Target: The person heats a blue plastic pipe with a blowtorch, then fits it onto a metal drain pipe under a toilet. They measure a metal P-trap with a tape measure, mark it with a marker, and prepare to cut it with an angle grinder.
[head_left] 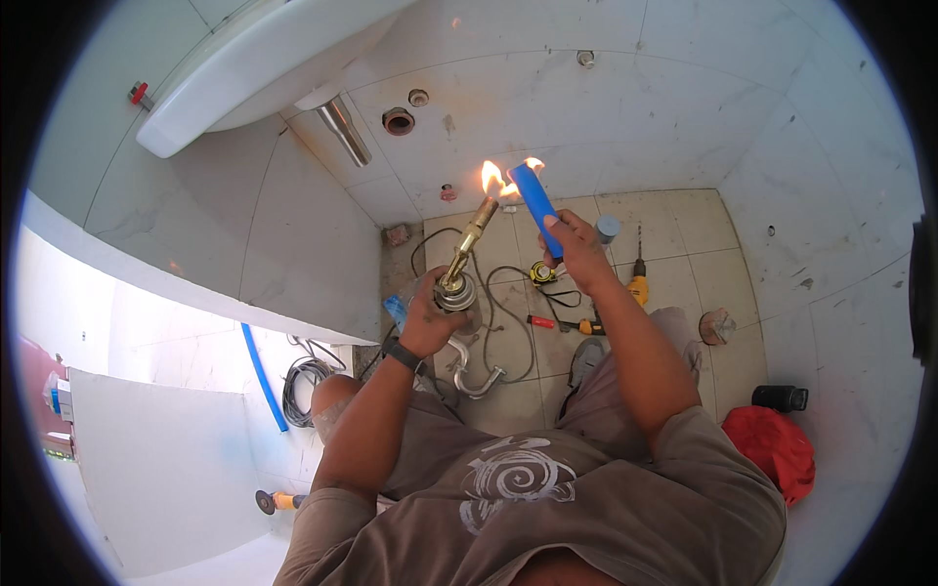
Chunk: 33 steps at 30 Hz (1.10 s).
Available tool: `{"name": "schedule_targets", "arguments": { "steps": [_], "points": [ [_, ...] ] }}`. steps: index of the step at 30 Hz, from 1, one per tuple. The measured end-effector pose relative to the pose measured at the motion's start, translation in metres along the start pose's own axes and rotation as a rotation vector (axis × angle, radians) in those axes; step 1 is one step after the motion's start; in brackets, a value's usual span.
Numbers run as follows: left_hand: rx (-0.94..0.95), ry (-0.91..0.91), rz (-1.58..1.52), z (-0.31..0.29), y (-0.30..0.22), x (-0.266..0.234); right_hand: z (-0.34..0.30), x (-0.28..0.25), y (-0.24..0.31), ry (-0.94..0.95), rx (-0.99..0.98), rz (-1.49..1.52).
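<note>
My left hand (428,320), with a dark watch at the wrist, is closed around a brass gas torch (473,232) below its tube. A yellow-orange flame (494,179) comes from the torch's tip and reaches right. In my right hand (580,254) is a short length of blue plastic pipe (534,201), gripped at its lower end and tilted slightly left. Its upper end is beside the flame, and more flame shows behind that end. Below my left hand, a curved chrome drain pipe (471,389) lies on the tiled floor.
A white washbasin (234,83) with a chrome tailpiece (344,132) hangs at upper left, near a round wall opening (399,121). On the floor are a tape measure (541,272), a yellow drill (639,283), a cable coil (305,391), a grinder (278,501) and a red bag (772,451).
</note>
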State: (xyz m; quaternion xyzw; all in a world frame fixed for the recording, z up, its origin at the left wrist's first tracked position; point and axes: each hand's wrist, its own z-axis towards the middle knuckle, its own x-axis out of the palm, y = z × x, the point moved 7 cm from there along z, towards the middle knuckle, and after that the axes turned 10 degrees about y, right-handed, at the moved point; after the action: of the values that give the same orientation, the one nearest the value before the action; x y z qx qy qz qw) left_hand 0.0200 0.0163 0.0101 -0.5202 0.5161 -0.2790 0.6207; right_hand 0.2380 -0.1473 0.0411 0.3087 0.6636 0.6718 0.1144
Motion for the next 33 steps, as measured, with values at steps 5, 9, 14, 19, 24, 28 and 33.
{"name": "schedule_targets", "arguments": {
  "steps": [5,9,14,19,24,28,33],
  "points": [
    [-0.006,-0.013,0.041,-0.0015,-0.0028,-0.0014,-0.0021,-0.0045,-0.0009,-0.049,0.073,-0.198],
    [-0.015,-0.016,0.076,-0.0016,-0.0065,-0.0024,-0.0004,-0.0004,0.0016,-0.02,-0.013,-0.102],
    [-0.024,0.001,0.021,-0.0016,-0.0059,-0.0011,-0.0009,-0.0015,-0.003,-0.047,0.059,-0.178],
    [-0.009,-0.003,0.044,-0.0016,-0.0054,-0.0012,-0.0016,-0.0005,0.0013,-0.059,0.009,-0.096],
    [-0.039,0.009,0.018,-0.0018,-0.0044,-0.0005,-0.0014,-0.0026,-0.0006,-0.09,0.057,-0.15],
    [-0.011,0.011,0.028,-0.0015,-0.0075,-0.0008,-0.0005,-0.0014,0.0008,-0.071,0.031,-0.193],
    [-0.026,-0.002,0.032,-0.001,-0.0059,-0.0006,-0.0009,0.0016,-0.0026,0.01,0.054,0.102]
  ]
}}
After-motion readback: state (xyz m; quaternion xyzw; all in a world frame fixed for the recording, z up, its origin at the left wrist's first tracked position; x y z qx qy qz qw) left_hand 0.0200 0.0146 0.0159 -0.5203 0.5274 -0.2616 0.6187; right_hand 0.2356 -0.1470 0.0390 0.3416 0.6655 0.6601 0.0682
